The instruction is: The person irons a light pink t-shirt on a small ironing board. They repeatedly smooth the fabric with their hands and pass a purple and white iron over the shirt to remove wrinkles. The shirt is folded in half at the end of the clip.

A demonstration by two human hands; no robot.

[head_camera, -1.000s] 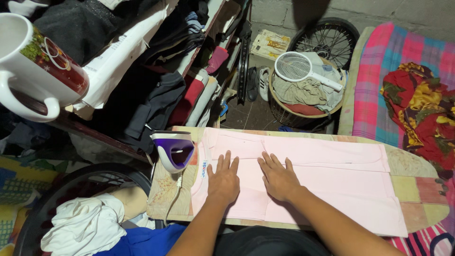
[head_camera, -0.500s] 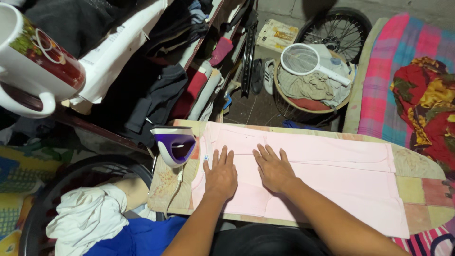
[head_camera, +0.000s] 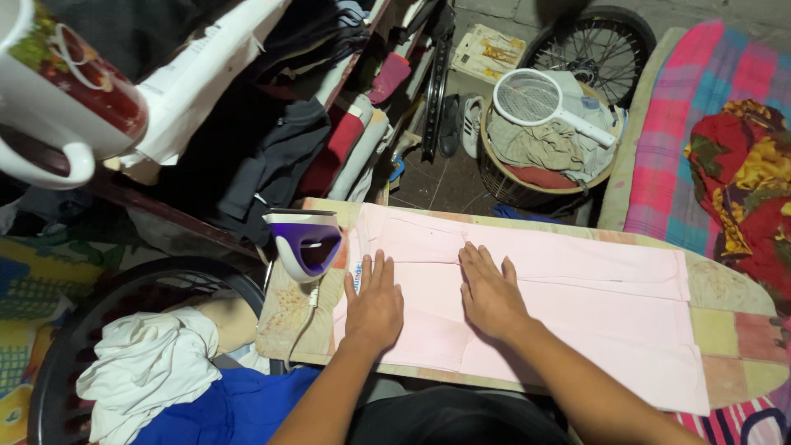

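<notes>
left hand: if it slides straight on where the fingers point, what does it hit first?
Left hand lies flat on the pink garment, fingers pointing to the board's far edge. Only more pink cloth lies ahead; the purple iron stands off to its left.

**Colours and patterns on and around the ironing board**

Pale pink cloth (head_camera: 527,305), plain. Iron (head_camera: 303,241): white body, purple face. Ironing board (head_camera: 733,330) cover: beige with faded pink and yellow patches. Mug (head_camera: 58,99): white, red and green print. Blanket (head_camera: 684,107): pink and blue plaid. Crumpled fabric (head_camera: 741,181): red with yellow floral print. Racket-shaped swatter (head_camera: 544,103): white. Cloth heap (head_camera: 144,371): white over blue
</notes>
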